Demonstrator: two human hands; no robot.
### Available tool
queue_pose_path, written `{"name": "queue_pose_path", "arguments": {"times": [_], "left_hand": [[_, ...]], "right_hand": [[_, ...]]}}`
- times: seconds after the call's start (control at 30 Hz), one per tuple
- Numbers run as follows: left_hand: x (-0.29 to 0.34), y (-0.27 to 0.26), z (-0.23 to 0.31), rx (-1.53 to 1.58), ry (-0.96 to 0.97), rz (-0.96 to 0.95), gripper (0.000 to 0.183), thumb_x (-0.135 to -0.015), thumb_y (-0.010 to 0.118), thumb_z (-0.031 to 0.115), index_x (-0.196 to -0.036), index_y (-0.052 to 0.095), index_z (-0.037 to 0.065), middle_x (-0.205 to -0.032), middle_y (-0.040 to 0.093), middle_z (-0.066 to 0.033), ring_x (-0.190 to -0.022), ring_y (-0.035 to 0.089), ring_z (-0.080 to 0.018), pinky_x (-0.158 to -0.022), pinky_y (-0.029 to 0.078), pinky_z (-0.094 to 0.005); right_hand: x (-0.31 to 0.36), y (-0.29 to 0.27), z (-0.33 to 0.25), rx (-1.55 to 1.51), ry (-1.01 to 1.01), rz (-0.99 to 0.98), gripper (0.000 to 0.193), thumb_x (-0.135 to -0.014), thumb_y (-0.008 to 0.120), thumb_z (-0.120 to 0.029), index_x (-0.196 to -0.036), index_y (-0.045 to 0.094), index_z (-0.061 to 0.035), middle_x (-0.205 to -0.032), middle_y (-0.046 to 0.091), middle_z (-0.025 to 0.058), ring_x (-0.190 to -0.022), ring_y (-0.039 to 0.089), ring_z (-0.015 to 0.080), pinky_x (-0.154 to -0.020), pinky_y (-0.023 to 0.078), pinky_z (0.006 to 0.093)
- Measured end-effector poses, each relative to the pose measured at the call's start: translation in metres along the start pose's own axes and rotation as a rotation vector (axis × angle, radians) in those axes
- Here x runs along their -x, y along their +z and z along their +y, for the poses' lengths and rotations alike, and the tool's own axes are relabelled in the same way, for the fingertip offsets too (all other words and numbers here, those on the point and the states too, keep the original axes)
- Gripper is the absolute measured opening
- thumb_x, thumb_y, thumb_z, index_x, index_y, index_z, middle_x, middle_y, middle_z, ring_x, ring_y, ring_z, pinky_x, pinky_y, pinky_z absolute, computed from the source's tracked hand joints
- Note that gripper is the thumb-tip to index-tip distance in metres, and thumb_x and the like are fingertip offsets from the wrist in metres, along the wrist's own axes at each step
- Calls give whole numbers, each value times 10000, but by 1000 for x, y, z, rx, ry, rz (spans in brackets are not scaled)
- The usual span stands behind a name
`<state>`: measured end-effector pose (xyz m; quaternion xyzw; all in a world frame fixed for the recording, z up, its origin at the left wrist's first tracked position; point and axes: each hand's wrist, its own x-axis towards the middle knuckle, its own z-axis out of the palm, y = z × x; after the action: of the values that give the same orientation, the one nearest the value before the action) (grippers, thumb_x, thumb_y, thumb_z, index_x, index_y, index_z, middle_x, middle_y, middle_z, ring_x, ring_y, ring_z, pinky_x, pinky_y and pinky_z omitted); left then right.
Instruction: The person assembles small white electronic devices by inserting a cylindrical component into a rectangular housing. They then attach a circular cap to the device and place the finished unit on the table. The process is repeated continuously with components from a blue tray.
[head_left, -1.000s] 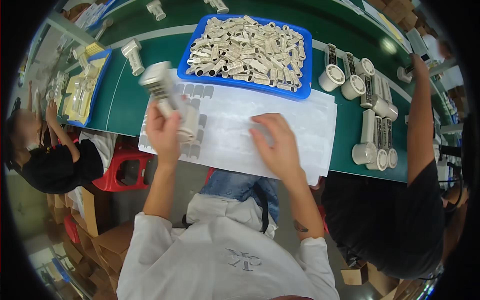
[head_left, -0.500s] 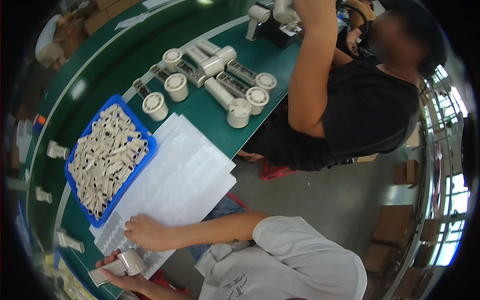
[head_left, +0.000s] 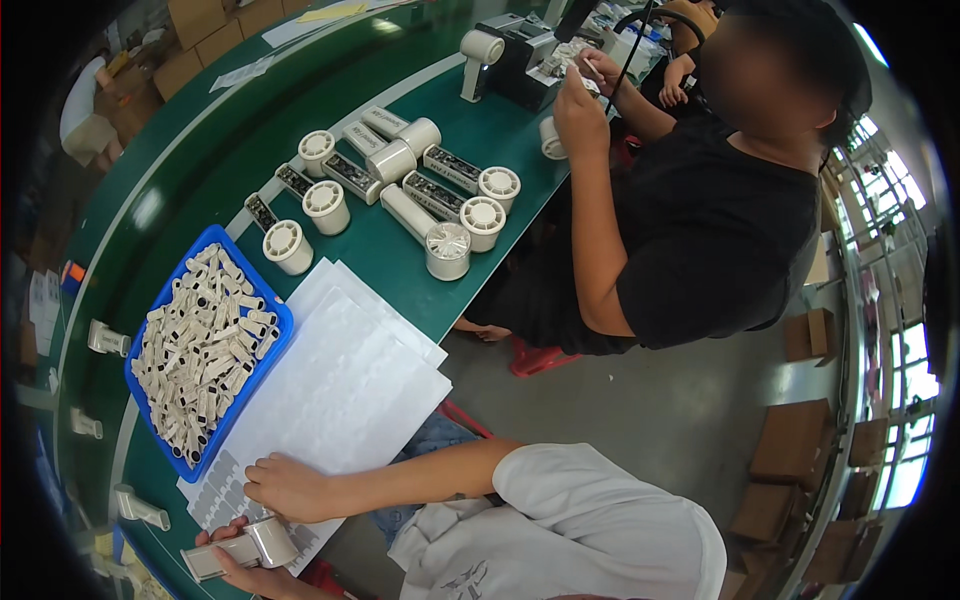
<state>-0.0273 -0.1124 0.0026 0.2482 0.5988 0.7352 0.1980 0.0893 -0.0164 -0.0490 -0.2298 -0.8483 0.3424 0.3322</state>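
My left hand (head_left: 232,562) is at the bottom left edge, closed around a cream-white handheld device (head_left: 243,546) with a round head and a flat handle. Just above it, my right hand (head_left: 288,487) lies flat on the near corner of a stack of white sticker sheets (head_left: 345,385), its fingers close to the device's head. A blue tray (head_left: 278,318) full of small cream plastic parts sits beside the sheets on the green table (head_left: 200,170).
Several finished white devices (head_left: 445,215) lie in rows further along the table. A co-worker in a black shirt (head_left: 720,220) sits at the right, hands raised at a dark machine (head_left: 520,60). Cardboard boxes (head_left: 800,450) stand on the floor at right.
The view has swung to the right, so the table now runs along the left. My left hand still holds the device. My right hand has slid to the sheets' near corner beside it.
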Motion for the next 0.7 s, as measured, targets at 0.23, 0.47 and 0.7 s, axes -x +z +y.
{"name": "queue_pose_path", "arguments": {"times": [0.23, 0.47, 0.7], "left_hand": [[3, -4, 9, 28, 46, -16, 512, -961, 512, 344, -1315, 381, -2, -845, 570, -85, -828, 593, -250, -803, 504, -403], [13, 7, 13, 101, 68, -77, 553, -998, 439, 487, -1311, 381, 35, -819, 572, -88, -803, 625, -277, -789, 506, -420], [16, 8, 20, 177, 125, -285, 356, -954, 544, 304, -1196, 471, 53, -900, 606, -120, -861, 621, -254, -873, 523, -461]], "right_hand": [[1, 1, -1, 14, -17, 7, 138, -743, 640, -76, -873, 617, -37, -929, 560, 128, -884, 567, 293, -770, 449, 406], [-5, -11, 0, -313, 127, 20, 134, -785, 631, -39, -912, 592, -45, -995, 532, 153, -852, 579, 332, -729, 469, 435], [-16, -23, 3, -795, 276, 317, 226, -840, 693, -53, -1036, 584, -72, -1046, 541, 62, -860, 585, 151, -708, 496, 267]]}}
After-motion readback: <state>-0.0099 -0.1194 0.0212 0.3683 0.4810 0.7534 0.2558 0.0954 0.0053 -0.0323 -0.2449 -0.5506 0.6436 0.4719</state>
